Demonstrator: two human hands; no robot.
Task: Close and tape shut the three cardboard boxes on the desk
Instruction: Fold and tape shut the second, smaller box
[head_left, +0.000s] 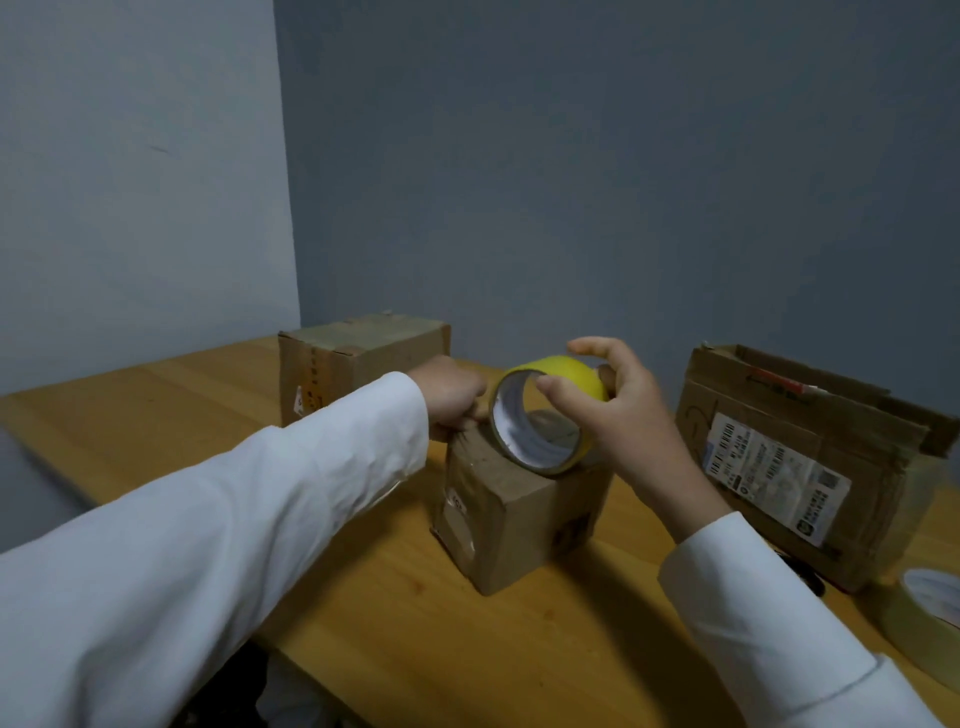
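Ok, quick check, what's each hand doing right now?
Left hand: fingers curled at the top edge of the small box, seemingly pinching tape.
Right hand: holding the yellow tape roll.

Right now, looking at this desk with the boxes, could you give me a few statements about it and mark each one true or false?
1. The right hand holds a yellow tape roll over the small middle box. True.
2. The left hand lies flat on the desk. False: its fingers are curled at the middle box's top edge.
3. The right-side box carries a white shipping label. True.
4. Only one tape roll is visible. False: a clear roll lies at the desk's right edge.
5. The far-left box has its flaps standing open. False: its top is closed.
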